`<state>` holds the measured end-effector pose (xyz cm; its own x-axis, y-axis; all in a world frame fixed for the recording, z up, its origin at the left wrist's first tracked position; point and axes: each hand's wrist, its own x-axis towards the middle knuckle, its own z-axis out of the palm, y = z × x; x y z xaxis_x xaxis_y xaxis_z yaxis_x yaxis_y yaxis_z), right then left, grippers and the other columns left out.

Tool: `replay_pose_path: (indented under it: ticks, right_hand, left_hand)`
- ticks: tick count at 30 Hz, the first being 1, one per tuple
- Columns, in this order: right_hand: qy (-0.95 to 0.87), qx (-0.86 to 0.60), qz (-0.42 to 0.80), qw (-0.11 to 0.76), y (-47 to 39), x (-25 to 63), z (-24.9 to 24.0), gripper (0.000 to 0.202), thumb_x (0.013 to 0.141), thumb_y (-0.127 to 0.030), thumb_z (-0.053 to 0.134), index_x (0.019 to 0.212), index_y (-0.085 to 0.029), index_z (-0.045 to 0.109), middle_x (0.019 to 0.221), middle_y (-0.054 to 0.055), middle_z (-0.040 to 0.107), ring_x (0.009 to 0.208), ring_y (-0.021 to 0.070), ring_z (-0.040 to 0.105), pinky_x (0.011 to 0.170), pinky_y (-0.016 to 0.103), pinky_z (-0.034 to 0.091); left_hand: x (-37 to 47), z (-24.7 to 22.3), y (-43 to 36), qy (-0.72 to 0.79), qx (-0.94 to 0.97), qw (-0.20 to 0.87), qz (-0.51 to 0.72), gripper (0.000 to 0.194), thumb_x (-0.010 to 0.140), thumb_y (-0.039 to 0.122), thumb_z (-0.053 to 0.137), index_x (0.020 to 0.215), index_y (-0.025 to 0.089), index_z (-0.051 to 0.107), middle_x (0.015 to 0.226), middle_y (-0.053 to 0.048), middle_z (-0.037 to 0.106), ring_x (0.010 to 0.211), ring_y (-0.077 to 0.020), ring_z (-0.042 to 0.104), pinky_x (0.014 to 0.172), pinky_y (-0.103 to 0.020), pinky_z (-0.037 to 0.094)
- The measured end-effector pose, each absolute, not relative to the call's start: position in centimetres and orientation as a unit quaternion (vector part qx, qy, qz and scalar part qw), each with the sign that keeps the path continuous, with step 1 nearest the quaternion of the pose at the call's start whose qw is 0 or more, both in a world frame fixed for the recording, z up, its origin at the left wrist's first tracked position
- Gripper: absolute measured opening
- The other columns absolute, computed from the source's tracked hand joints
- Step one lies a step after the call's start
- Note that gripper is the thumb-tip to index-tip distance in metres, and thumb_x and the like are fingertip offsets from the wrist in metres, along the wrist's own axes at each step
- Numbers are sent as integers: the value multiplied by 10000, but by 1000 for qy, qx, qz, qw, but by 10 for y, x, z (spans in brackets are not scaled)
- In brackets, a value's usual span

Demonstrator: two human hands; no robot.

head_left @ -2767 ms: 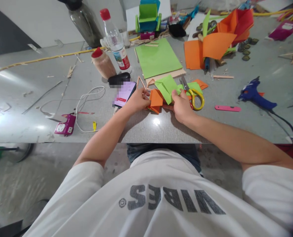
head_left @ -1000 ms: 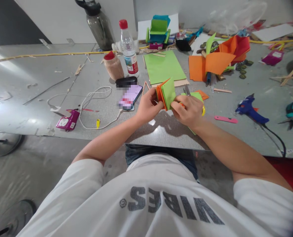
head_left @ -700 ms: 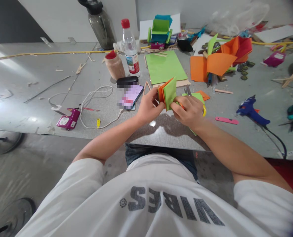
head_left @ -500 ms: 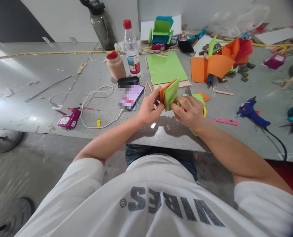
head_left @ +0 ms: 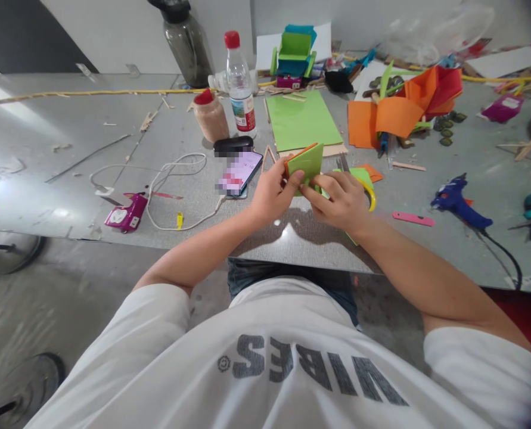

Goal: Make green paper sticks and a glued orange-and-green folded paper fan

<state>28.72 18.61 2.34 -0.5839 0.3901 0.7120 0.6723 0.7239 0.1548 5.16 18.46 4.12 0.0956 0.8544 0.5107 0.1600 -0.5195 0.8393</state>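
Note:
A small stack of green and orange paper pieces [head_left: 309,162] is held above the table's front part. My left hand [head_left: 275,192] grips its left side, thumb on the green face. The fingers of my right hand [head_left: 339,199] pinch its lower right edge. Just beyond my right hand lie scissors with a yellow handle [head_left: 370,195], partly hidden, on green paper [head_left: 359,174] beside an orange scrap [head_left: 370,173]. A large green sheet [head_left: 303,122] lies flat behind the hands.
Left of my hands are a phone [head_left: 242,173] with a cable, a jar [head_left: 210,118] and a bottle [head_left: 241,95]. To the right lie a pink cutter [head_left: 413,218], a blue glue gun [head_left: 459,201] and folded orange paper [head_left: 399,117].
The paper stack has turned so its green face shows more and its layers sit closer together. My left thumb has moved onto the green face. My right fingers have shifted slightly left.

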Motion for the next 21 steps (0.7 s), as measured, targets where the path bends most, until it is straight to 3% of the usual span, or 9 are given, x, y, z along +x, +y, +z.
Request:
replay_pose_path:
  ticks: [3,5,10,15,21]
  right_hand:
    - [-846,-315,-138,406,185,287,27,371,1001,-332,649,1358,-338,750,1339,121,749,1161,315,715,952,515,611]
    - [-812,-331,-39,479,183,284,31,374,1047,-414,631,1399,-305,692,1401,157,708,1155,312,722,951,526,642]
    - [-712,-357,204,569,181,269,36,446,1164,-685,639,1368,-292,686,1186,87,778,956,228,753,847,427,657]
    - [-688,-386,203,580,178,259,36,532,1100,-797,709,1074,-268,760,932,38,732,782,203,694,707,386,593]
    - [-664,-408,212,590,170,249,39,642,1047,-885,705,897,-262,679,805,22,637,689,183,585,635,372,535]
  left_hand:
    - [53,36,197,353,646,337,587,638,1077,880,632,1266,278,720,1094,-70,750,994,-235,737,898,-379,613]
    - [53,33,204,343,641,349,592,662,1077,902,599,1287,282,700,1168,-89,761,1125,-262,756,1008,-414,626]
    - [52,27,206,345,664,350,563,611,1086,852,634,1358,307,685,1250,-93,756,1305,-284,741,1163,-449,602]
    - [52,24,193,324,708,348,523,460,1121,734,670,1273,302,715,1200,-82,755,1167,-276,752,1085,-463,630]
    - [53,21,184,336,716,337,511,530,1149,791,571,1287,295,696,1161,-87,787,1034,-257,762,944,-439,634]
